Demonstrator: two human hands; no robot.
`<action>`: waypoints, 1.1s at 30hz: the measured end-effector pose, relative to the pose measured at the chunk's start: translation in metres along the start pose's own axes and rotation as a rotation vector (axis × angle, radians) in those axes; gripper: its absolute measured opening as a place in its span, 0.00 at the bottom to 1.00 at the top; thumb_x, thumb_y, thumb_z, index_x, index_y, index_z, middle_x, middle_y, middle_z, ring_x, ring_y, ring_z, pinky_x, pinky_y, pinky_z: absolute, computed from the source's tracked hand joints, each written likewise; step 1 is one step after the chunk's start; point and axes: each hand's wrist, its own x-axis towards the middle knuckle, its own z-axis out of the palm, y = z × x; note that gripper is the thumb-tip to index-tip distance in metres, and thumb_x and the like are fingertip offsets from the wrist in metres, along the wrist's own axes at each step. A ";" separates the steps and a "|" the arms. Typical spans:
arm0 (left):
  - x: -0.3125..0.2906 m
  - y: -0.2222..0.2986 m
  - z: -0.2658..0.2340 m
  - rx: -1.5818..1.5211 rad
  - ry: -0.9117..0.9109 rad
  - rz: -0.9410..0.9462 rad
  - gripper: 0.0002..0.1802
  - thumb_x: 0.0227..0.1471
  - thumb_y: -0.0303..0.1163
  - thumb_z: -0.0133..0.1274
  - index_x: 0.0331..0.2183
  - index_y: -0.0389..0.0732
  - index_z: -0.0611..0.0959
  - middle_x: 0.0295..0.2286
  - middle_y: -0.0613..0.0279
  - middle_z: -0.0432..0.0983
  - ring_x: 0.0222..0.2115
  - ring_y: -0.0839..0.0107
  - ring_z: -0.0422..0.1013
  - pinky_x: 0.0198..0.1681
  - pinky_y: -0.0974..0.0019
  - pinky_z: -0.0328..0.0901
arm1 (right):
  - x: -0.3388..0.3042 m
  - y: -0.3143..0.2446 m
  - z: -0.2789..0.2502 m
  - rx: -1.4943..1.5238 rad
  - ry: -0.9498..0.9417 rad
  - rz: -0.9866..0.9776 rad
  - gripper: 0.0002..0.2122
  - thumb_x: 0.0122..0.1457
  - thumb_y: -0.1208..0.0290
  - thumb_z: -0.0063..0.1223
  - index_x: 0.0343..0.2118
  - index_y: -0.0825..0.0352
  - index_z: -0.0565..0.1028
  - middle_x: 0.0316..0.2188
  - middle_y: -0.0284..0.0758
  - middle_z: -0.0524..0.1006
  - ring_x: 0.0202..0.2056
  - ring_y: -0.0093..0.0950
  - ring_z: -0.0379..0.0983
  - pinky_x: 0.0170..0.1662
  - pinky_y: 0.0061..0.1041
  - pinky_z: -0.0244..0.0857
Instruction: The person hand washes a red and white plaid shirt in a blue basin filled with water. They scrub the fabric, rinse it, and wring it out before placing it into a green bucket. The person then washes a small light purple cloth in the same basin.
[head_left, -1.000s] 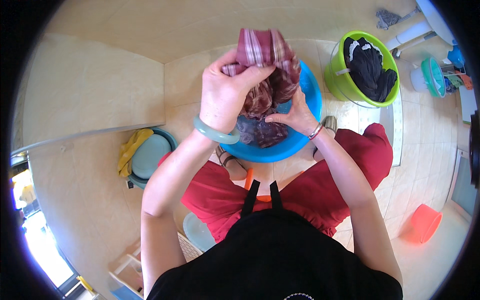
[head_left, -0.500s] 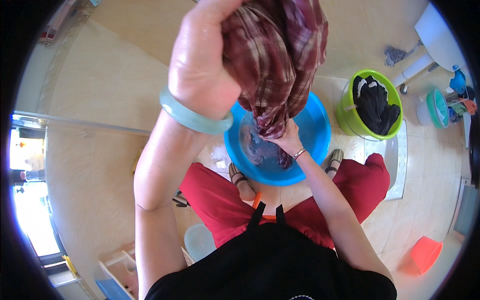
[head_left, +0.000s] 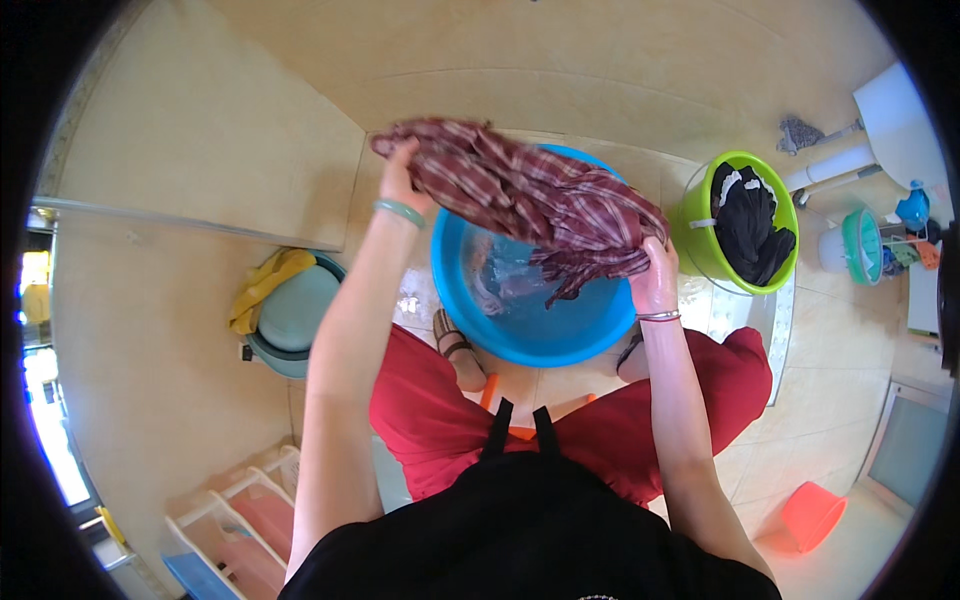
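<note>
A maroon plaid garment (head_left: 530, 190), bunched lengthwise, is stretched between my two hands over a blue basin (head_left: 540, 352). My left hand (head_left: 402, 180), with a pale green bangle at the wrist, grips its far left end. At the right end, lower and nearer, my right hand (head_left: 656, 276) closes round the cloth; thin bands circle that wrist. A loose flap of the garment hangs down above the water. Some pale cloth (head_left: 487, 290) lies in the water at the basin's left side. What kind of garment the plaid cloth is, I cannot tell.
Right of the basin stands a lime green bucket (head_left: 693, 240) with dark clothes inside. Stacked basins (head_left: 290, 310) with a yellow cloth (head_left: 262, 285) sit at the left wall. A white rack (head_left: 235, 510) is at lower left, and an orange tub (head_left: 812, 517) at lower right.
The garment went from hanging upright, raised high by my left hand, to a sideways stretch over the basin. My left hand came down and away; my right moved right and up.
</note>
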 end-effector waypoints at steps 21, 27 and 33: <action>0.054 -0.161 -0.097 1.587 -0.497 0.503 0.23 0.41 0.27 0.58 0.44 0.47 0.77 0.46 0.60 0.72 0.53 0.65 0.63 0.59 0.55 0.45 | 0.085 0.063 -0.034 -0.032 -0.326 0.263 0.30 0.41 0.80 0.43 0.55 0.74 0.60 0.47 0.39 0.71 0.48 0.30 0.69 0.52 0.28 0.61; 0.082 -0.190 -0.093 1.989 -0.448 0.911 0.34 0.38 0.19 0.51 0.50 0.53 0.73 0.43 0.58 0.73 0.50 0.61 0.64 0.57 0.48 0.48 | 0.117 0.107 -0.162 -0.796 -0.084 0.171 0.29 0.47 0.84 0.44 0.57 0.65 0.61 0.47 0.37 0.71 0.47 0.23 0.66 0.49 0.20 0.60; 0.073 -0.206 -0.084 2.120 -0.627 0.544 0.32 0.47 0.53 0.52 0.55 0.74 0.65 0.63 0.60 0.33 0.63 0.51 0.27 0.56 0.28 0.28 | 0.113 0.154 -0.129 -1.590 -0.018 -0.102 0.34 0.50 0.51 0.57 0.60 0.49 0.57 0.63 0.40 0.48 0.62 0.44 0.44 0.59 0.52 0.46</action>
